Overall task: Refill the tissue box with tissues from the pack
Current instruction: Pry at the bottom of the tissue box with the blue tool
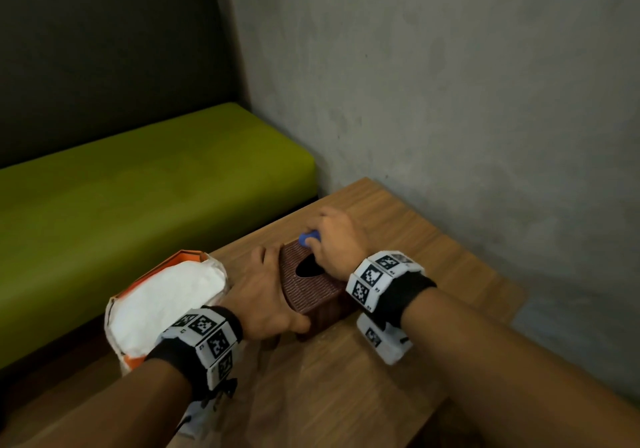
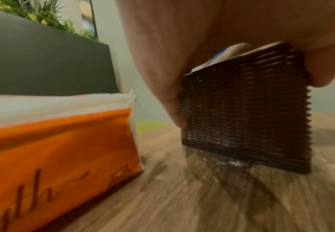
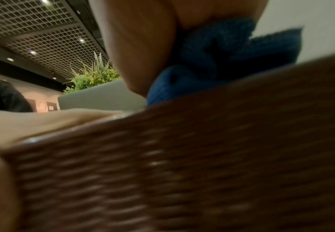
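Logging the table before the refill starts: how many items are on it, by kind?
Brown woven tissue box: 1, gripped by the left hand
Orange tissue pack, opened: 1
Blue cloth, held in the right hand against the box top: 1
Total: 3

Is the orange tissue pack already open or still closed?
Open. The top of the tissue pack is torn away, and the white tissues lie bare above its orange wrapper.

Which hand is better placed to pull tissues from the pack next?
Left. The left hand sits beside the open orange tissue pack, merely bracing the brown woven tissue box. The right hand grips a blue cloth.
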